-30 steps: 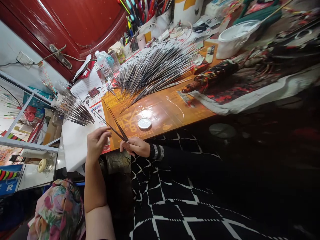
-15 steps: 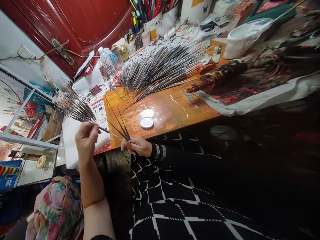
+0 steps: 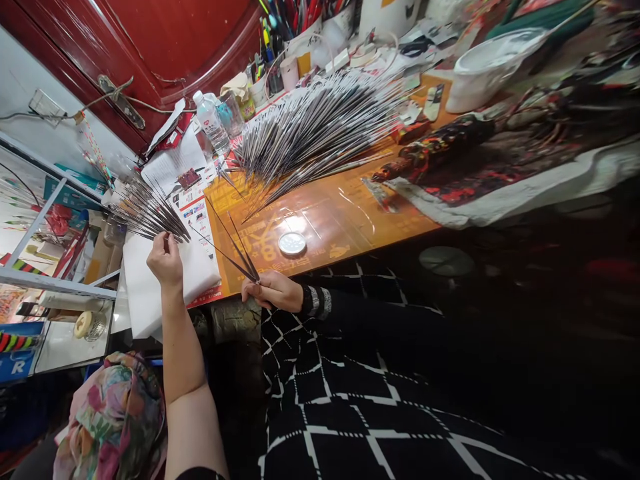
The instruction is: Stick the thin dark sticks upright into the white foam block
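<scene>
My right hand [image 3: 273,291] rests at the table's near edge, pinched on a few thin dark sticks [image 3: 235,248] that fan up and left from its fingers. My left hand [image 3: 164,258] is raised over a white foam block [image 3: 150,293], fingers closed at the base of a small fan of sticks [image 3: 147,212] stuck there; it appears to pinch one stick. A large fan of the same grey sticks [image 3: 315,130] lies across the orange table top [image 3: 350,220] farther back.
A small round white lid [image 3: 292,244] lies on the table near my right hand. Water bottle [image 3: 211,124], cups of pens [image 3: 295,27], a white bowl [image 3: 487,67] and a painted cloth [image 3: 500,160] crowd the far side. A metal shelf [image 3: 50,280] stands left.
My left hand moved left and up, away from my right hand, carrying a stick to the small fan on the foam block. My right hand stayed put with its sticks.
</scene>
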Demonstrator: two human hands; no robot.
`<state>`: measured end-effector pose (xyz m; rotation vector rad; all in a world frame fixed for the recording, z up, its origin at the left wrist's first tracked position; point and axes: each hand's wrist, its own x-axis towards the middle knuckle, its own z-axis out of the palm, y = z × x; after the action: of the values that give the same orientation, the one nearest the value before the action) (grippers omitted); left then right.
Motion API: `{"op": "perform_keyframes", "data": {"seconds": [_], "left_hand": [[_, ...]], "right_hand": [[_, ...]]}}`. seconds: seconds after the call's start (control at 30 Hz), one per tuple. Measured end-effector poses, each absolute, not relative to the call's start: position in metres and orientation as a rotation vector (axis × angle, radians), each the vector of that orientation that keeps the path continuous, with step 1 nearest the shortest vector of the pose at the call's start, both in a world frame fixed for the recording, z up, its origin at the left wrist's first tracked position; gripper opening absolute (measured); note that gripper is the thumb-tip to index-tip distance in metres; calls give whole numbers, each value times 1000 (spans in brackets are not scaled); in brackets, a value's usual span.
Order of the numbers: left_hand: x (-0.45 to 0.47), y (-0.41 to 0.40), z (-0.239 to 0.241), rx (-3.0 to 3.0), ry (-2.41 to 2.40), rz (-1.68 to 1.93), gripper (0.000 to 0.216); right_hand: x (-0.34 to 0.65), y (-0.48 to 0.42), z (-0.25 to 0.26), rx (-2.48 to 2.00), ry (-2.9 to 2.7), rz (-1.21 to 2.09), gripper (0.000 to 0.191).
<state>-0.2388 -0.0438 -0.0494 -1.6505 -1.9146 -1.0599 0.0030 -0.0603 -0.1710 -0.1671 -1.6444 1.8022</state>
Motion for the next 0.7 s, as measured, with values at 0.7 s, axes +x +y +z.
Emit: {"op": "perform_keyframes", "data": {"seconds": [0.7], "left_hand": [[-160, -113, -37, -2584, -1975, -1282, 18]], "right_hand": [[1, -63, -168, -243, -1678, 1782, 64]]}}
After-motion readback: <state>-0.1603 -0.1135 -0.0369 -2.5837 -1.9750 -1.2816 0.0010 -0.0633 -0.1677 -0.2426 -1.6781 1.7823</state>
